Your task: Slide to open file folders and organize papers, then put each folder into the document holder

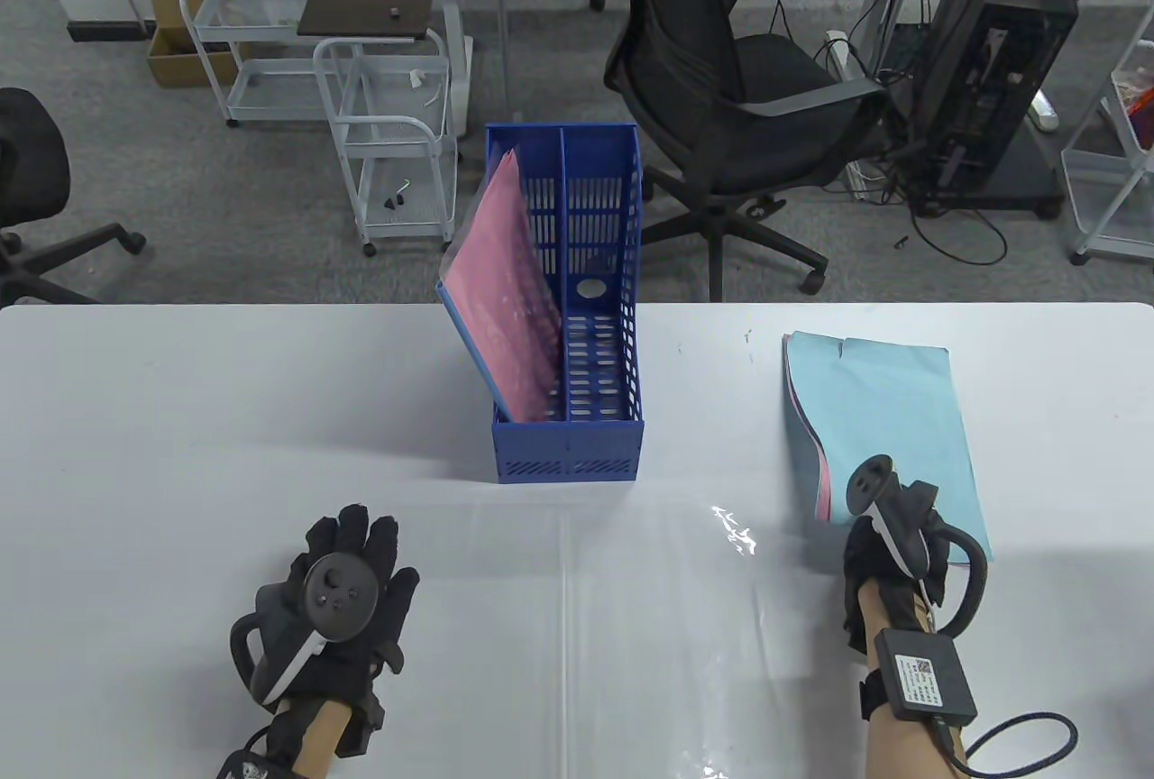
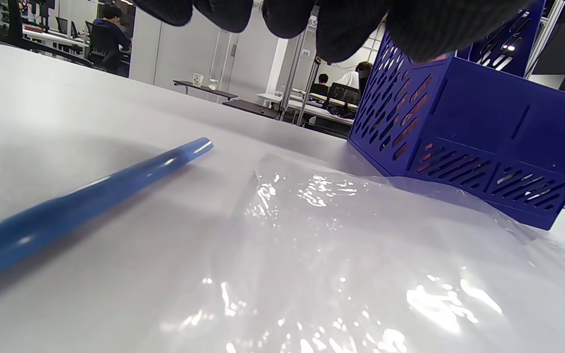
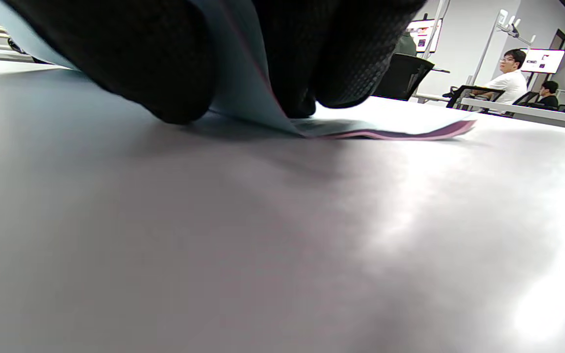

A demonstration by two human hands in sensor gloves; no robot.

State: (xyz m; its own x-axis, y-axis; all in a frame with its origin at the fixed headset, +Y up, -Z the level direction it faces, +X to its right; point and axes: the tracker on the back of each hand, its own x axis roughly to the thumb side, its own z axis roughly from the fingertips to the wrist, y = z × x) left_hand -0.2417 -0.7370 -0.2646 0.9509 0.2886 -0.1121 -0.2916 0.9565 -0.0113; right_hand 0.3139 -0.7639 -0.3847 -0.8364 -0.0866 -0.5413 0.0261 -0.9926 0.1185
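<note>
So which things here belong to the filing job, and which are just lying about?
Job:
- blue document holder, pink folder in its left compartment
- paper stack, right hand pinching its near edge
- clear folder
- blue slide bar

Lying about:
- office chair
- wire cart

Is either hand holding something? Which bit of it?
The right hand pinches the near corner of the paper stack, blue sheet on top, pink beneath. The left hand holds nothing.

Beyond the white desk point(image 1: 180, 418) we see grey carpet point(image 1: 225, 211), a black office chair point(image 1: 730, 85), white wire carts point(image 1: 397, 139), and a black computer tower point(image 1: 992, 67).
</note>
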